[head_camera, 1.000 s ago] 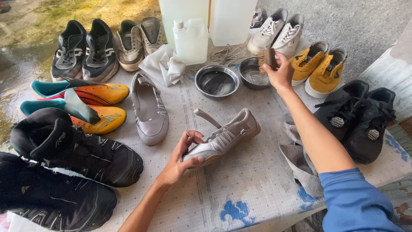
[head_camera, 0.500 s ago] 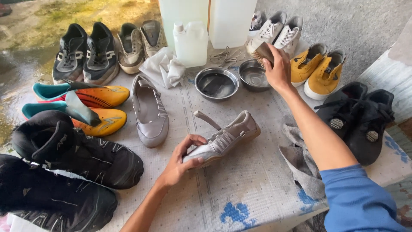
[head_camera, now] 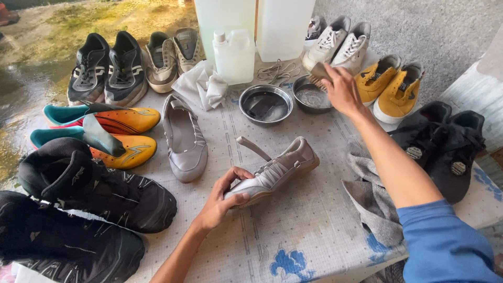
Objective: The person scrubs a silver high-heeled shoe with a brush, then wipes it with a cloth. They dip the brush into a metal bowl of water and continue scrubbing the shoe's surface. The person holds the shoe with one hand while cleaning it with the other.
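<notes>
My left hand (head_camera: 220, 202) grips the toe of a grey flat shoe (head_camera: 280, 167), which lies on its side on the table with its strap sticking up. My right hand (head_camera: 340, 89) reaches far across and holds a brown scrub brush (head_camera: 318, 76) over the rim of a small metal bowl (head_camera: 309, 98). A second metal bowl (head_camera: 265, 104) sits just left of it. The matching grey flat shoe (head_camera: 183, 139) lies sole-down to the left of the held one.
Pairs of shoes ring the patterned tablecloth (head_camera: 293, 230): black boots (head_camera: 97, 191), orange cleats (head_camera: 112, 133), dark sneakers (head_camera: 107, 68), yellow slip-ons (head_camera: 390, 86), white sneakers (head_camera: 338, 44), black shoes (head_camera: 445, 144). White jugs (head_camera: 233, 55), a white cloth (head_camera: 201, 86) and a grey rag (head_camera: 372, 202) lie nearby.
My right hand with the brush has shifted slightly at the small bowl's rim. The left hand keeps its hold on the grey shoe.
</notes>
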